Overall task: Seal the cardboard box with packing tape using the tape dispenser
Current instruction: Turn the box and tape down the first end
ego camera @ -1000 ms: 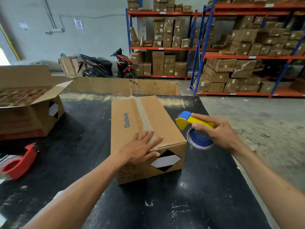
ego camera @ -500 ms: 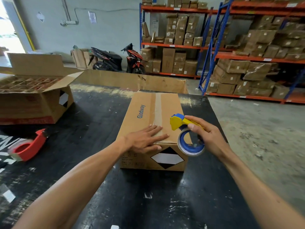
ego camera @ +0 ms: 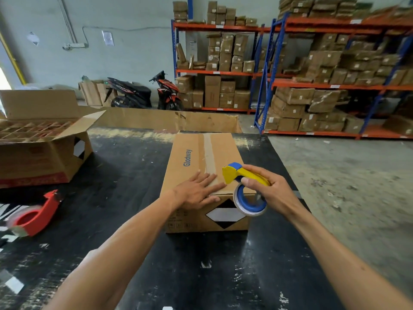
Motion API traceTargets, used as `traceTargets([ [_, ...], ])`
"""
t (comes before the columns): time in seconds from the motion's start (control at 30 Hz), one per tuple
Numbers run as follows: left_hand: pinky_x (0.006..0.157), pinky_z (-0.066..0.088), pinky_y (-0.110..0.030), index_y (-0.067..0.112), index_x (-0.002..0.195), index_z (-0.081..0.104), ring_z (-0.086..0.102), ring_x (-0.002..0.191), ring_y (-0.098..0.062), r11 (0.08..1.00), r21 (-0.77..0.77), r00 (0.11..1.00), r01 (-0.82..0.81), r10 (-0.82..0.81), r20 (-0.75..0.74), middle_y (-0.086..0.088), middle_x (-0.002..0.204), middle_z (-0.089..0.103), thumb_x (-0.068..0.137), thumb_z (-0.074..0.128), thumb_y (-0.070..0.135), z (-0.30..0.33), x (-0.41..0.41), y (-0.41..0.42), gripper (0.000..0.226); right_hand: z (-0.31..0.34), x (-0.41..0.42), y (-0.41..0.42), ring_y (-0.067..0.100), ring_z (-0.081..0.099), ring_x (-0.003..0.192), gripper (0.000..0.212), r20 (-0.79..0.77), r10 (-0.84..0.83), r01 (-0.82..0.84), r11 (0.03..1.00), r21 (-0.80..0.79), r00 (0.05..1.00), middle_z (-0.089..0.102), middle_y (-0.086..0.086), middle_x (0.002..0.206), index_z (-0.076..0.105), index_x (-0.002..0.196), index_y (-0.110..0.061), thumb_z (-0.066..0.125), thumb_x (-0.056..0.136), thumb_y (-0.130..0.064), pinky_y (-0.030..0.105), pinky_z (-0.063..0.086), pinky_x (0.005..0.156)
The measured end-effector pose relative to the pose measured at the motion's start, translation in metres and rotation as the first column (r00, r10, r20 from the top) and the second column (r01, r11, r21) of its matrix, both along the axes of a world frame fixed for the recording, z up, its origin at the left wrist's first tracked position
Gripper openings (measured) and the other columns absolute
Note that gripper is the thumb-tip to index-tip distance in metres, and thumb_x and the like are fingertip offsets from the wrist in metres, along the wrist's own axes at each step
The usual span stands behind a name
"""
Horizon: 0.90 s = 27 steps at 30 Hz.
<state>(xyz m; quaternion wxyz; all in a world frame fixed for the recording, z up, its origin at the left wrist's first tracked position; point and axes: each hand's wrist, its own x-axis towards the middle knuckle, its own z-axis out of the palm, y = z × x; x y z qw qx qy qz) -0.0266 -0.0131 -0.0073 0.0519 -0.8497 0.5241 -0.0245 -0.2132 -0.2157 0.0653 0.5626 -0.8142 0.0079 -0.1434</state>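
A closed cardboard box [ego camera: 190,157] printed "Glodway" stands on the black table [ego camera: 125,175], with a strip of tape running along its top seam. My left hand [ego camera: 199,192] lies flat, fingers spread, on the near end of the box top. My right hand [ego camera: 271,189] grips the yellow and blue tape dispenser [ego camera: 242,186] by its handle. The dispenser's yellow head sits at the near end of the seam, just right of my left fingertips, and its blue roll hangs in front of the box's near face.
A red tape dispenser [ego camera: 33,214] lies at the table's left edge. An open cardboard box [ego camera: 42,153] with dividers sits at the far left. A flat cardboard sheet [ego camera: 165,119] stands behind the table. Shelving racks with boxes and two motorbikes fill the background. Concrete floor lies to the right.
My right hand has brought the dispenser from beside the box's right side to the near end of the top seam. The box now sits straighter. My left hand stays pressed on top.
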Motion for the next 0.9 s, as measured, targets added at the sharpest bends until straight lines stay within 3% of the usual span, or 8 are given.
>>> traceTargets([
  [0.1, 0.122, -0.001, -0.036, 0.031, 0.158, 0.014, 0.003, 0.153, -0.02, 0.941, -0.275, 0.925, -0.198, 0.087, -0.37, -0.003, 0.165, 0.008, 0.103, 0.017, 0.057, 0.015, -0.017, 0.005, 0.061, -0.002, -0.009, 0.006, 0.008, 0.064, 0.105, 0.048, 0.017, 0.025, -0.024, 0.996, -0.088, 1.0, 0.066, -0.01, 0.118, 0.064, 0.125, -0.051, 0.078, 0.08, -0.046, 0.025, 0.053, 0.085],
  [0.13, 0.121, 0.008, -0.032, 0.027, 0.155, 0.027, 0.017, 0.15, -0.019, 0.833, -0.405, 0.793, -0.377, 0.064, -0.606, -0.001, 0.163, 0.022, 0.104, 0.021, 0.054, 0.022, -0.026, 0.007, 0.058, -0.003, -0.012, 0.008, 0.008, 0.062, 0.1, 0.049, 0.052, -0.008, 0.016, 0.986, -0.164, 0.999, 0.063, -0.007, 0.111, 0.062, 0.127, -0.053, 0.077, 0.081, -0.048, 0.024, 0.052, 0.082],
  [0.2, 0.113, 0.031, -0.036, 0.018, 0.142, 0.051, 0.049, 0.133, -0.024, 0.57, -0.396, 0.367, -0.72, -0.173, -0.914, -0.008, 0.148, 0.049, 0.104, 0.024, 0.052, 0.041, -0.043, 0.014, 0.057, -0.006, -0.016, 0.01, 0.011, 0.056, 0.089, 0.053, 0.181, -0.041, 0.097, 0.945, -0.314, 0.983, 0.053, -0.002, 0.096, 0.06, 0.131, -0.049, 0.074, 0.081, -0.049, 0.021, 0.046, 0.073],
  [0.27, 0.107, 0.044, -0.046, 0.005, 0.13, 0.058, 0.062, 0.118, -0.035, 0.488, -0.222, -0.002, -0.844, -0.417, -0.909, -0.023, 0.13, 0.062, 0.102, 0.026, 0.056, 0.056, -0.057, 0.028, 0.066, -0.006, -0.017, 0.012, 0.012, 0.055, 0.086, 0.055, 0.295, -0.023, 0.15, 0.896, -0.418, 0.955, 0.049, -0.002, 0.092, 0.061, 0.134, -0.039, 0.074, 0.082, -0.05, 0.017, 0.042, 0.069],
  [0.33, 0.107, 0.043, -0.052, -0.003, 0.13, 0.055, 0.061, 0.117, -0.042, 0.484, -0.152, -0.152, -0.862, -0.533, -0.833, -0.03, 0.126, 0.062, 0.1, 0.032, 0.058, 0.066, -0.066, 0.045, 0.071, -0.001, -0.016, 0.014, 0.011, 0.055, 0.087, 0.057, 0.388, 0.005, 0.19, 0.865, -0.464, 0.922, 0.048, -0.004, 0.093, 0.063, 0.134, -0.033, 0.073, 0.083, -0.055, 0.015, 0.042, 0.069],
  [0.43, 0.109, 0.041, -0.052, -0.004, 0.135, 0.05, 0.061, 0.118, -0.043, 0.431, -0.138, -0.185, -0.892, -0.625, -0.759, -0.031, 0.126, 0.061, 0.099, 0.038, 0.057, 0.079, -0.074, 0.064, 0.072, 0.005, -0.011, 0.02, 0.007, 0.053, 0.087, 0.06, 0.491, 0.039, 0.241, 0.835, -0.494, 0.87, 0.047, 0.0, 0.094, 0.062, 0.135, -0.028, 0.071, 0.081, -0.053, 0.01, 0.039, 0.068],
  [0.57, 0.105, 0.046, -0.049, -0.003, 0.134, 0.05, 0.063, 0.117, -0.038, 0.43, -0.168, -0.169, -0.887, -0.641, -0.749, -0.026, 0.127, 0.063, 0.099, 0.041, 0.054, 0.089, -0.089, 0.073, 0.067, -0.01, 0.0, 0.029, -0.001, 0.044, 0.082, 0.061, 0.345, 0.189, 0.134, 0.673, -0.727, 0.92, 0.04, -0.008, 0.096, 0.051, 0.14, -0.048, 0.063, 0.084, -0.067, 0.008, 0.035, 0.064],
  [0.9, 0.073, 0.061, -0.026, 0.001, 0.122, 0.066, 0.071, 0.09, -0.016, 0.273, -0.125, -0.075, -0.954, -0.619, -0.782, -0.013, 0.115, 0.072, 0.082, 0.072, 0.008, 0.078, -0.09, 0.084, 0.041, -0.014, 0.016, 0.053, 0.009, 0.049, 0.093, 0.062, 0.488, 0.273, 0.107, 0.779, -0.618, 0.829, 0.048, 0.001, 0.102, 0.056, 0.139, -0.03, 0.069, 0.085, -0.057, 0.01, 0.042, 0.07],
])
